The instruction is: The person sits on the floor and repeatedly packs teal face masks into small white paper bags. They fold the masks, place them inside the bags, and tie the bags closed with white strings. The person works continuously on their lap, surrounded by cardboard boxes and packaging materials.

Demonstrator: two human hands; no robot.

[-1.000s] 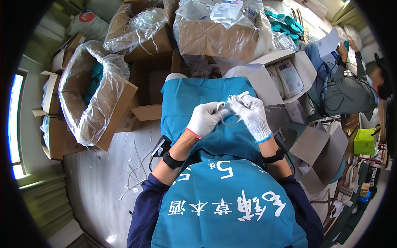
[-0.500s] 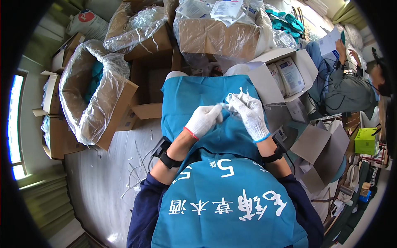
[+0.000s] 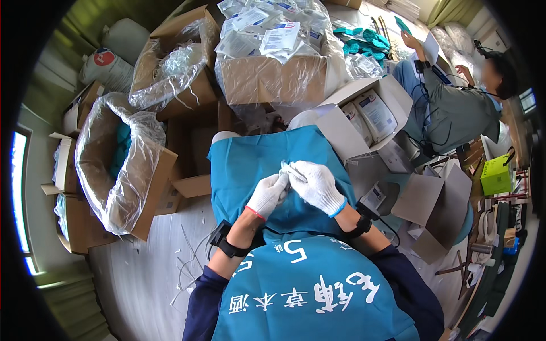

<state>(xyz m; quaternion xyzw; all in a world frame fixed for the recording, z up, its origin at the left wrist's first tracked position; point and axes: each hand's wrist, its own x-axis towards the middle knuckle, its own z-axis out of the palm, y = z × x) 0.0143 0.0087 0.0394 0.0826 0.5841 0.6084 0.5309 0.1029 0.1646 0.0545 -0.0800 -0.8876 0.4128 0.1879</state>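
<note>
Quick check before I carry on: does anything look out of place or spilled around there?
Yes: loose pale strands lie tangled on the floor, left of the left forearm, looking like stray litter outside any box. Packets also heap above the rim of their carton.

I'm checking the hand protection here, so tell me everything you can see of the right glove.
The right glove is white and looks knitted, with a ribbed cuff ending in a bright blue edge. It is worn, back of the hand showing, and looks clean. Its fingers are bent and point toward the left glove, meeting it at the fingertips; whether they pinch anything there is too small to tell. It is over the lap part of the teal apron.
</note>
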